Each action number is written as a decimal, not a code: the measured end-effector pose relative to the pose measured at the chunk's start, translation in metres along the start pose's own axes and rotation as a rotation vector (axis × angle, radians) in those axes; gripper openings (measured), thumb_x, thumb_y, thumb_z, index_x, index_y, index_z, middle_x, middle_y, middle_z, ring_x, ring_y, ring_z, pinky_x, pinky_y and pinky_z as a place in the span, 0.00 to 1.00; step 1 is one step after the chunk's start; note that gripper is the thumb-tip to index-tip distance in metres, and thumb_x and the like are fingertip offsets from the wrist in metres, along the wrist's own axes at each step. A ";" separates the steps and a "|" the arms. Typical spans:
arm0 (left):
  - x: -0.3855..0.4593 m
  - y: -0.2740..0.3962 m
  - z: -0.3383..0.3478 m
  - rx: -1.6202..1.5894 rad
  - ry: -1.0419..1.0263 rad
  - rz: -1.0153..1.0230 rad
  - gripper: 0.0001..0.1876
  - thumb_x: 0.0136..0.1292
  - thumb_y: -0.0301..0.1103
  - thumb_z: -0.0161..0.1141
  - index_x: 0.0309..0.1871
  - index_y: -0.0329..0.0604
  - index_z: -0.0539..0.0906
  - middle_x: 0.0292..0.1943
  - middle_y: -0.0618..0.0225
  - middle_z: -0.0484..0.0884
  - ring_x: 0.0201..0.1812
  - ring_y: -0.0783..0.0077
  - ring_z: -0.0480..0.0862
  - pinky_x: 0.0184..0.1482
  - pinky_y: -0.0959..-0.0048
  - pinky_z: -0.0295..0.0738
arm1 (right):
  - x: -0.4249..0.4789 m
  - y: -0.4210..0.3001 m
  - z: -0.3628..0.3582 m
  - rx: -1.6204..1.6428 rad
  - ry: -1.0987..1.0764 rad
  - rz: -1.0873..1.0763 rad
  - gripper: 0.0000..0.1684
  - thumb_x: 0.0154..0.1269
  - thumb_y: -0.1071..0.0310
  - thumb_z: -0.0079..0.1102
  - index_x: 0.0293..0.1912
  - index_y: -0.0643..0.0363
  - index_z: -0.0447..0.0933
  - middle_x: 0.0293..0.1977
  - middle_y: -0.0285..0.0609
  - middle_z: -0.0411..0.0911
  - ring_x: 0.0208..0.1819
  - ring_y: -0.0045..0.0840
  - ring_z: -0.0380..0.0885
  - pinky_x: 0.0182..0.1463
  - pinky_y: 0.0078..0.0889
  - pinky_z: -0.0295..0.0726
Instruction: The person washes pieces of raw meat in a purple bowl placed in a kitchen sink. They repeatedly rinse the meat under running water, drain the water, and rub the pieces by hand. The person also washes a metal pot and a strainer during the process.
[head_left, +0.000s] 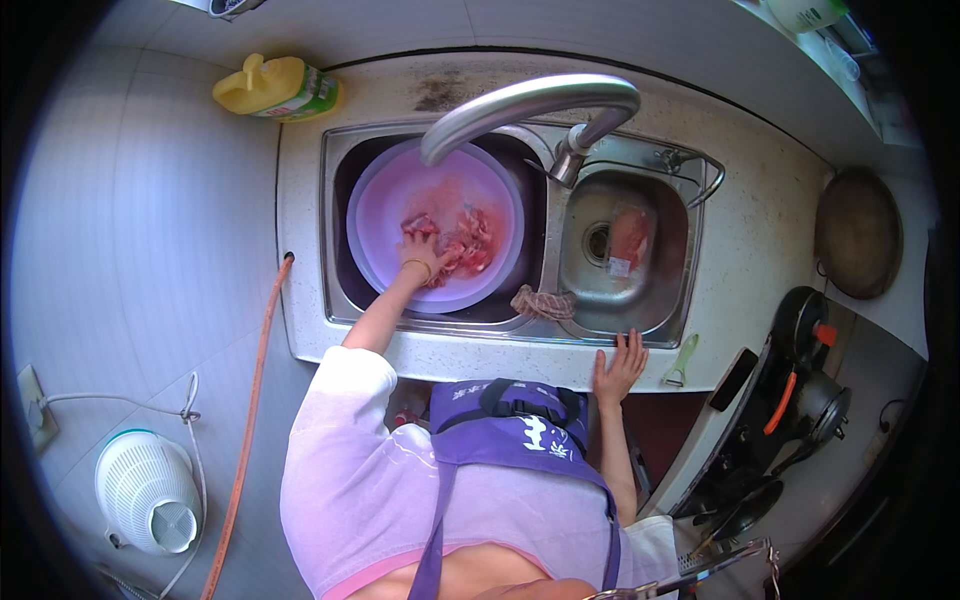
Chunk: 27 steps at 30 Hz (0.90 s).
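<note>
My left hand (418, 255), with a bangle at the wrist, reaches into a round plastic basin (360, 251) in the large left sink bowl. Its fingers touch pieces of raw red meat (472, 244) lying in reddish water; whether they grip a piece cannot be seen. On the counter's front edge, just below the small right sink bowl (589, 289), my right hand (619, 367) rests with fingers apart and nothing in it. A clear pack of red meat (628, 238) with a white label lies in that small bowl beside the drain.
A curved metal faucet (540, 97) arches over the basin. A checked cloth (544, 303) hangs on the divider. Nearby are a green peeler (682, 360), a dark phone (733, 380), a yellow jug (277, 88), an orange hose (255, 405), and pans (821, 405) at right.
</note>
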<state>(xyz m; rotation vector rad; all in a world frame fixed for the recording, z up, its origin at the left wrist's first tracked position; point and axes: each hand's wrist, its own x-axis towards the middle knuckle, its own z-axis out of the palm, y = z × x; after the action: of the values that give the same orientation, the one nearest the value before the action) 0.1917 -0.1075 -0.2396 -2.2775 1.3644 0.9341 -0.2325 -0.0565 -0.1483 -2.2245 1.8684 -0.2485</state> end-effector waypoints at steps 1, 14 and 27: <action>-0.003 0.001 -0.007 0.057 0.054 -0.015 0.47 0.49 0.72 0.47 0.65 0.46 0.61 0.63 0.42 0.61 0.59 0.42 0.67 0.59 0.58 0.63 | 0.000 -0.001 0.000 -0.006 -0.002 0.002 0.29 0.59 0.54 0.53 0.57 0.59 0.65 0.62 0.47 0.59 0.67 0.39 0.53 0.69 0.48 0.45; 0.077 0.006 -0.011 -0.029 0.439 -0.107 0.40 0.52 0.50 0.60 0.68 0.60 0.55 0.69 0.48 0.45 0.68 0.42 0.46 0.62 0.40 0.47 | 0.000 0.000 -0.001 -0.014 -0.019 0.003 0.29 0.60 0.53 0.51 0.57 0.59 0.65 0.63 0.48 0.58 0.67 0.39 0.52 0.69 0.49 0.44; 0.038 0.000 0.024 -0.053 0.263 0.209 0.43 0.50 0.42 0.62 0.68 0.80 0.50 0.70 0.46 0.38 0.69 0.37 0.43 0.65 0.49 0.51 | 0.000 0.000 0.001 -0.011 -0.014 -0.005 0.29 0.61 0.53 0.50 0.57 0.60 0.65 0.62 0.48 0.59 0.67 0.39 0.53 0.69 0.48 0.44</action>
<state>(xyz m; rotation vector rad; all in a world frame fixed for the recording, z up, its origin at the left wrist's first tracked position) 0.1958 -0.1185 -0.2827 -2.3994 1.7341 0.7578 -0.2327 -0.0565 -0.1492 -2.2326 1.8621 -0.2238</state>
